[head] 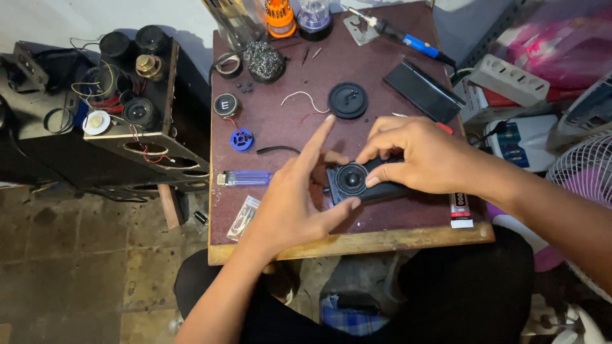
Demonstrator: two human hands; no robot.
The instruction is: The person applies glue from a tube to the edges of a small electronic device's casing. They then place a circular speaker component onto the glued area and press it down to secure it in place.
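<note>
The small black speaker module (360, 181) lay near the front edge of the maroon worktable (408, 220), at about five o'clock from the table's centre, its round driver cone facing up; the left hand (299, 197) steadied it from nine o'clock, thumb tip pressed against the lower rim of the cone, forefinger stretched out free toward twelve o'clock, so the hand was braced against the part rather than closed round it; the right hand (421, 156) came over from three o'clock with its fingertips bent down onto the top edge of the housing, pinching lightly at the module; whether anything small sat between those fingertips could not be told.

To do this well, the thumb seemed best kept on the rim and off the soft cone, and the right fingertips pressing evenly so the housing did not tip on the tabletop.

A loose round black speaker (348, 100) with a white wire lay at twelve o'clock from the hands; a blue solder spool (242, 139) and a translucent blue lighter (245, 178) at nine to ten o'clock; a blue-handled soldering iron (401, 37) at one o'clock near the back edge; a flat black cover panel (424, 91) just beside it; an opened speaker cabinet (127, 102) stood off the table to the left.
</note>
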